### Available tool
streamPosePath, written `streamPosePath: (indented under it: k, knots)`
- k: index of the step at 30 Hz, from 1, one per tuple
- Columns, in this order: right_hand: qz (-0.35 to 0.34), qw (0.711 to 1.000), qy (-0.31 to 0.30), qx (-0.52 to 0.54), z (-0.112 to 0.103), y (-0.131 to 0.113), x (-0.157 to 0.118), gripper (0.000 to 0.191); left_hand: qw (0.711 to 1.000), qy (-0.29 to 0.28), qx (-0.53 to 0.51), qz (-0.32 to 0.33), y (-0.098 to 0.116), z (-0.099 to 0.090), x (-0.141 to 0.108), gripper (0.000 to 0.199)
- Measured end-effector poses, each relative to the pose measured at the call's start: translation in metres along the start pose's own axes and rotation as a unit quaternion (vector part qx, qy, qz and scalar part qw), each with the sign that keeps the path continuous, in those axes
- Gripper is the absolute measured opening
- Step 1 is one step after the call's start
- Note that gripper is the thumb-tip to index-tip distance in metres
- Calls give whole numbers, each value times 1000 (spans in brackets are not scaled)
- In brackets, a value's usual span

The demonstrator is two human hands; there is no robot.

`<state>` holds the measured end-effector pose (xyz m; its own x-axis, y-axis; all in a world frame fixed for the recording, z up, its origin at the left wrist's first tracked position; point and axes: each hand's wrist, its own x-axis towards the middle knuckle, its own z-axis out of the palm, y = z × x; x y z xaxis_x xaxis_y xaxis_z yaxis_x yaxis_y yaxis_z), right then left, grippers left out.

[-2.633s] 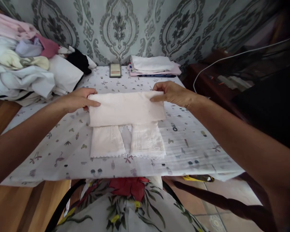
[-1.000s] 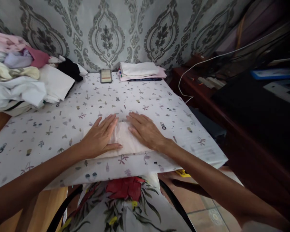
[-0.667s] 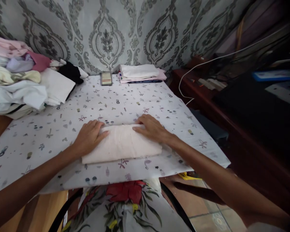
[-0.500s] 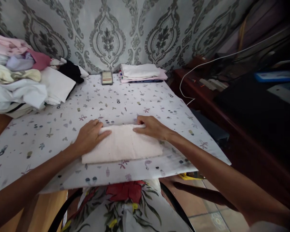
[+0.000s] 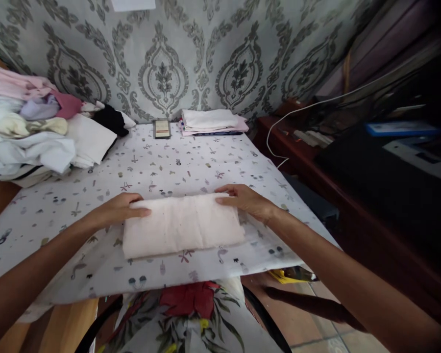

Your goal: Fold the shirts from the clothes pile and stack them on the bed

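A folded white cloth point(image 5: 183, 225) lies flat on the patterned bedspread near the front edge, its long side across my view. My left hand point(image 5: 119, 210) holds its far left corner, thumb on top and fingers tucked at the edge. At the far right corner, my right hand point(image 5: 242, 200) has its thumb on the upper face and its fingers beyond the far edge. Parts of the fingers on both hands are hidden by the cloth or by the hands themselves.
A heap of loose clothes point(image 5: 40, 132) fills the left back. By the patterned wall stand a small box point(image 5: 162, 128) and a stack of folded cloths point(image 5: 211, 121). A dark red wooden desk point(image 5: 297, 152) with a white cable point(image 5: 272, 135) runs along the right.
My hands have moved apart, from the middle of the cloth's far edge out to its corners. The cloth looks deeper from front to back. The view has tilted up slightly.
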<state>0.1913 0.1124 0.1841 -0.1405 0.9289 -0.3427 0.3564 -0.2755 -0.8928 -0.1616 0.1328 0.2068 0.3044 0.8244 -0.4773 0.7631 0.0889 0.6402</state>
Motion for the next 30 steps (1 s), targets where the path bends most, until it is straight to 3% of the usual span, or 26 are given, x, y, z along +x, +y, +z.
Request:
streamPosePath:
  k: [3,5,10,15,19,23,27,30]
  knots:
    - [46,994,-57,81,0,1,-20,38,991,-50,-114,-48,-3,-6,-11,47]
    - [41,992,-65,97,2,0,-32,39,982,-22,-180,-52,-4,-4,-18,52]
    - [-22,975,-28,221,-2,-7,-40,48,924,84,-371,-30,4,5,-11,64]
    - [-26,944,74,321,-16,-7,-18,33,863,82,-496,49,30,17,22,56]
    - [12,934,90,345,-19,8,-12,18,865,4,-502,19,33,31,38,56]
    - [9,945,32,324,-21,17,-23,27,875,-29,-482,15,28,36,34,66]
    - [33,954,31,297,-29,17,-26,41,889,-60,-454,-23,30,29,33,76]
    - [16,957,46,288,-46,7,-10,41,901,-49,-431,-14,42,13,53,75]
